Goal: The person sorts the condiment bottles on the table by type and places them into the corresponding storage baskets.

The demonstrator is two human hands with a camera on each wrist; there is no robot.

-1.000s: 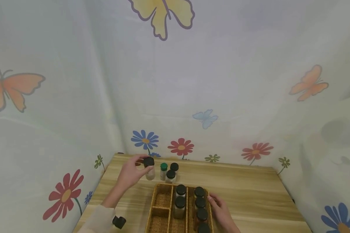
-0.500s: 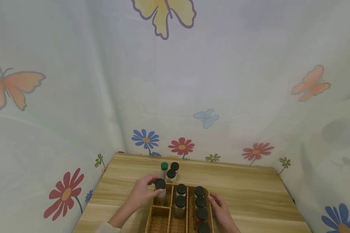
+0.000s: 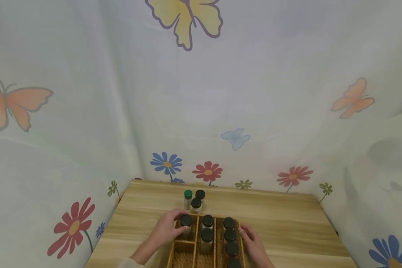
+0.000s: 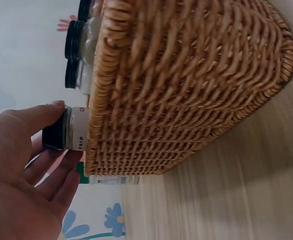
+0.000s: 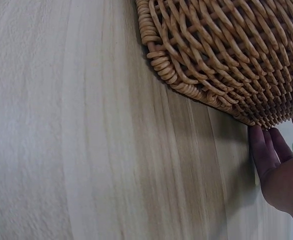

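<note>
My left hand [image 3: 167, 230] pinches a clear jar by its black lid [image 3: 186, 220], thumb on one side and fingers on the other. The jar stands in the back left compartment of a wicker basket [image 3: 172, 257]. In the left wrist view, the jar's white label [image 4: 79, 129] shows above the rim, its lower part hidden behind the woven wall [image 4: 186, 90]. My right hand [image 3: 254, 246] rests against the basket's right side. In the right wrist view, the fingers [image 5: 281, 145] touch the woven wall [image 5: 226, 50] from outside.
Two black-lidded jars [image 3: 206, 241] fill part of the middle compartment. Several more [image 3: 230, 235] line the right one. Behind the basket stand a green-capped bottle [image 3: 187, 200] and two black-lidded jars [image 3: 196, 204]. A patterned cloth [image 3: 274, 111] hangs around the wooden table [image 3: 288, 227].
My left hand has carried the jar from the table's back left, rightward and toward me, and lowered it into the basket's back left compartment. The right hand has stayed at the basket's side.
</note>
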